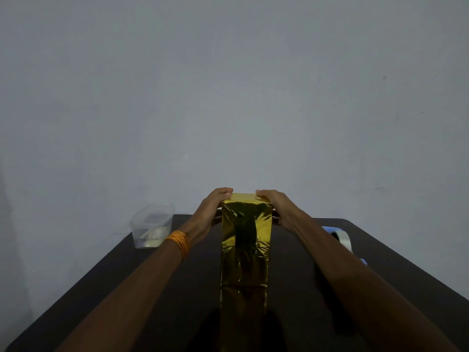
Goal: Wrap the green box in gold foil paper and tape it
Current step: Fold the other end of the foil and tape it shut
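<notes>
A tall box covered in shiny gold foil paper (245,243) stands upright in the middle of the dark table (396,270). No green shows through the foil. My left hand (212,212) grips the box's upper left side, thumb on the top edge. My right hand (275,208) grips the upper right side the same way, thumb on top. The fingers of both hands reach behind the box and are hidden. A roll of clear tape (342,238) lies to the right, partly behind my right forearm.
A clear plastic container (152,226) sits at the table's far left corner. A blue object (363,261) peeks out by my right forearm. A plain grey wall rises behind the table. Orange bangles (180,241) ring my left wrist.
</notes>
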Motion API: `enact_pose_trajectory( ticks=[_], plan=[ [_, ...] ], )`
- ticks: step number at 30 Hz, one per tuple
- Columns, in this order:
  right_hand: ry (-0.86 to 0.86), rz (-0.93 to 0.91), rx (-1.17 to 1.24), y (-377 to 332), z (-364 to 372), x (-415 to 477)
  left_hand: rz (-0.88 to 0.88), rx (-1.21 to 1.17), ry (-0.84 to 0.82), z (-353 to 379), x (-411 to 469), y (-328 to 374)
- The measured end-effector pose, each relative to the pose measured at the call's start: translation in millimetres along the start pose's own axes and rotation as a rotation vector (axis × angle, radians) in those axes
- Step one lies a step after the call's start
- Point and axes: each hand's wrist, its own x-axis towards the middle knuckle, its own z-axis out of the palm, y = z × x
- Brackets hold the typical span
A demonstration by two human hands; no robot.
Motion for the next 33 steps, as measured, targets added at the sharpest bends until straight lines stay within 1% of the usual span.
enact_pose_trajectory(
  ticks=[4, 7, 9, 11, 13, 16, 18, 20, 22, 24, 26, 28, 30, 33],
  plan=[
    [0.051, -0.025, 0.05, 3.1, 0.0, 0.0, 0.048, 0.025, -0.02, 1.1, -1.8, -5.7],
    [0.127, -0.064, 0.12, 14.9, -1.5, 0.9, 0.023, -0.021, -0.006, 1.4, -6.2, -11.9],
    [0.123, -0.113, 0.152, 26.9, -8.2, -3.1, 0.022, -0.045, -0.034, -2.5, -13.3, -22.3],
    [0.055, -0.157, 0.182, 40.2, -18.5, -8.6, 0.022, -0.046, -0.091, -10.3, -19.6, -37.0],
    [-0.037, -0.177, 0.179, 54.5, -28.2, -20.6, -0.017, -0.015, -0.129, -17.1, -27.2, -50.8],
    [-0.163, -0.207, 0.019, 82.0, -39.1, -37.5, -0.042, 0.086, -0.154, -20.8, -41.1, -68.6],
    [-0.212, -0.199, -0.109, 99.2, -41.0, -44.1, -0.066, 0.152, -0.168, -22.2, -48.6, -79.8],
    [-0.243, -0.22, -0.202, 109.0, -36.2, -49.3, -0.064, 0.169, -0.162, -21.0, -54.2, -87.3],
    [-0.213, -0.266, -0.248, 112.3, -28.3, -51.6, -0.035, 0.157, -0.131, -14.5, -57.5, -87.4],
    [-0.139, -0.292, -0.227, 111.2, -22.0, -51.4, -0.02, 0.157, -0.058, -5.0, -58.9, -81.3],
    [-0.087, -0.283, -0.172, 109.3, -17.3, -49.9, -0.033, 0.15, 0.031, 1.1, -57.2, -76.8],
    [-0.041, -0.255, -0.187, 105.7, -13.6, -49.1, -0.056, 0.205, 0.089, 2.6, -53.9, -72.6],
    [0.018, -0.235, -0.207, 100.3, -9.1, -50.8, -0.114, 0.233, 0.093, 3.5, -52.3, -69.1],
    [0.093, -0.188, -0.265, 96.4, -6.1, -46.5, -0.2, 0.198, 0.089, 7.3, -49.0, -69.5]
  ],
)
